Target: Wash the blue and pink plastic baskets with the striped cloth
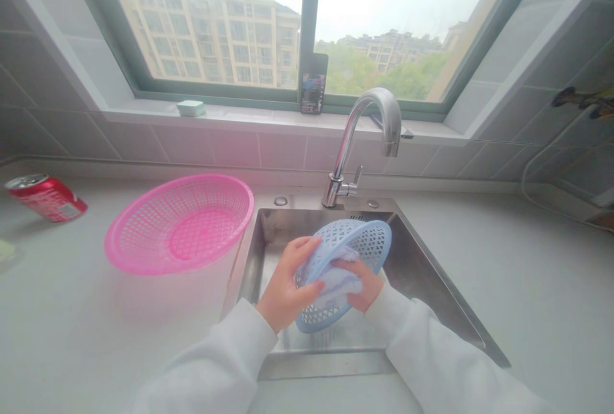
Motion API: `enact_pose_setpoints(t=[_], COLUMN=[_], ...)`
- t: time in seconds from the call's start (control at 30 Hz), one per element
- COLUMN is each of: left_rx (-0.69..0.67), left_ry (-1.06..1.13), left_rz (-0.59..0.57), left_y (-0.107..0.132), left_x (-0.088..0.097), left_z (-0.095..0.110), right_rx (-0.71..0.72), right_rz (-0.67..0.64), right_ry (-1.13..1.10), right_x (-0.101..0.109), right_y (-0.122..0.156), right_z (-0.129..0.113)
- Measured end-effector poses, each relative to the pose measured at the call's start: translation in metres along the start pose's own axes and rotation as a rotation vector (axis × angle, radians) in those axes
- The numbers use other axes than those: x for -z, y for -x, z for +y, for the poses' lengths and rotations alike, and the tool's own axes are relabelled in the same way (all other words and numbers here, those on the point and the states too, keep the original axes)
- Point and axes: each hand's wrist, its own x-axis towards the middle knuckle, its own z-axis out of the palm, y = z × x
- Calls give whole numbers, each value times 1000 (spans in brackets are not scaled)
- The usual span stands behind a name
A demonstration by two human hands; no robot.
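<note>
Between left hand's fingers [306,246], blue basket [367,241]

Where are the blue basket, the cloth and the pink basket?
blue basket [369,244]: head view, upper mesh wall.
cloth [337,281]: head view, its bunched middle.
pink basket [180,225]: head view, mesh bottom.

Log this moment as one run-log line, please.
left hand: grips round blue perforated plastic basket; right hand: presses pale cloth inside it; place: over steel sink; nearby: round pink plastic basket, red can

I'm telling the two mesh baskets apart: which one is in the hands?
The blue basket, over the sink: the left hand grips its rim, the right hand presses a cloth into it. The pink basket sits untouched on the counter.
</note>
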Motion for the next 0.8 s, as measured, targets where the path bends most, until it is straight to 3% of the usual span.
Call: enact_pose_setpoints(t=[0.17,0.23,0.3,0.5,0.8], left_rx=[9,17,17,130,207], left_ry=[8,-4,-11,18,-43], left_rz=[50,58,48,17,-83], left_y=[0,-1,-1,-1,-1], left_x=[0,0,0,1,-2], left_z=[-3,-2,-1,3,7], right_rx=[-89,-115,-134,-181,-282], right_rz=[-193,-214,-165,92,255], right_ry=[60,75,28,-391,-636], right_x=[-9,-13,-14,-12,-4], right_y=[-10,-14,-14,-6,-12], right_z=[4,3,0,-16,-14])
